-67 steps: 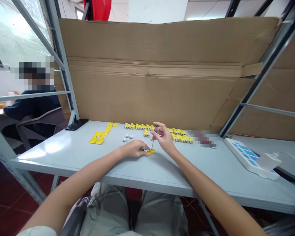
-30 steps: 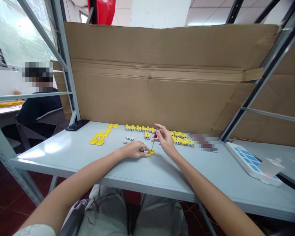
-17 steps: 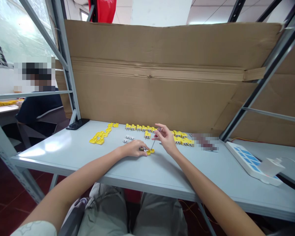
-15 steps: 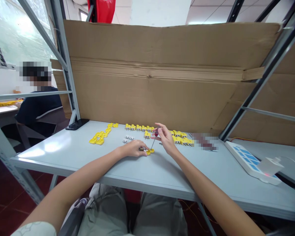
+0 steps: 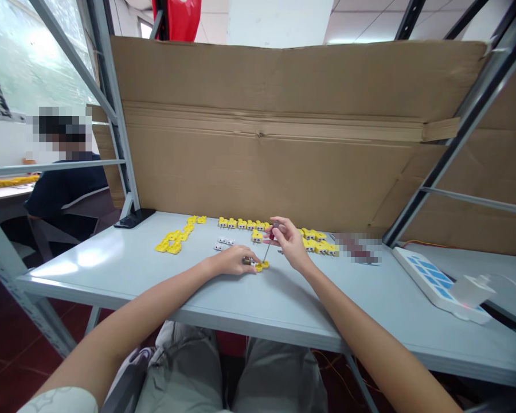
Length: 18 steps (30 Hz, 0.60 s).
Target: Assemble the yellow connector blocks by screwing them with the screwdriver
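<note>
Yellow plastic pieces lie across the pale grey tabletop (image 5: 90, 258): a linked chain (image 5: 174, 244) to the left, a row of yellow modules (image 5: 241, 223) along the foot of a cardboard sheet (image 5: 258, 166), and a few white connectors (image 5: 223, 244) between them. Nearer the person, a small yellow piece (image 5: 262, 265) sits on the tabletop in front of the row, with a small metal part (image 5: 247, 261) just beside it. The left hand (image 5: 232, 259) rests over that metal part, its grip pressed together, and the fingertips appear to steady it against the yellow piece. The right hand (image 5: 290, 241) is raised above them, its grip a pinch of thumb and fingers around a small screwdriver (image 5: 273, 232) with a dark red handle. The thin shaft slants down to the yellow piece; whether its tip touches is too small to tell. The work in hand looks like screwdriving at that piece, and turning the driver calls for a squarely seated tip and firm left fingers. A blurred object (image 5: 358, 248) and a white and blue pad (image 5: 434, 289) lie to the right, and a black phone (image 5: 134, 218) lies at the far left corner.
</note>
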Motion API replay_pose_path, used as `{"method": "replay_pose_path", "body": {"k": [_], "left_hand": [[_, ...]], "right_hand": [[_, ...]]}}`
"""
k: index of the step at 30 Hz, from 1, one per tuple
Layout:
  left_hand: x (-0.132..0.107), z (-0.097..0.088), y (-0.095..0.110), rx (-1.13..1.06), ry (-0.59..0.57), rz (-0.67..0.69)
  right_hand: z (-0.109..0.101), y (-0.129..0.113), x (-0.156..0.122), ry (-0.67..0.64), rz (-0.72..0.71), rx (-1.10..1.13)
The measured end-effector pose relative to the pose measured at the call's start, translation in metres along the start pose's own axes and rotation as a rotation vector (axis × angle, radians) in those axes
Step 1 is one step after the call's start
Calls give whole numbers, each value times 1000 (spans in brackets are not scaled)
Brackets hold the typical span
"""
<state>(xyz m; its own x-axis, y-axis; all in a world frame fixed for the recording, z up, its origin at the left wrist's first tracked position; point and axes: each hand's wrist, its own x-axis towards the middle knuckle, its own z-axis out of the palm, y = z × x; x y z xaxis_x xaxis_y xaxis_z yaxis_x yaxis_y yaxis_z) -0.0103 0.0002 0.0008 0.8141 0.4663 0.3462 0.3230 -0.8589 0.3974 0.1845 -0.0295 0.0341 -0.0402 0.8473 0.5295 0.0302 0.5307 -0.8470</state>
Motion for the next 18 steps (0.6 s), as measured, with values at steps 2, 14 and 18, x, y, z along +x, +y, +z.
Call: {"method": "replay_pose_path", "body": {"k": [2, 14, 18], "left_hand": [[0, 0, 0, 0, -2, 3], [0, 0, 1, 9, 3, 7], [0, 0, 0, 11, 5, 10]], "right_hand": [[0, 0, 0, 44, 1, -17], [0, -6, 0, 52, -40, -58], [1, -5, 1, 70, -58, -91]]}}
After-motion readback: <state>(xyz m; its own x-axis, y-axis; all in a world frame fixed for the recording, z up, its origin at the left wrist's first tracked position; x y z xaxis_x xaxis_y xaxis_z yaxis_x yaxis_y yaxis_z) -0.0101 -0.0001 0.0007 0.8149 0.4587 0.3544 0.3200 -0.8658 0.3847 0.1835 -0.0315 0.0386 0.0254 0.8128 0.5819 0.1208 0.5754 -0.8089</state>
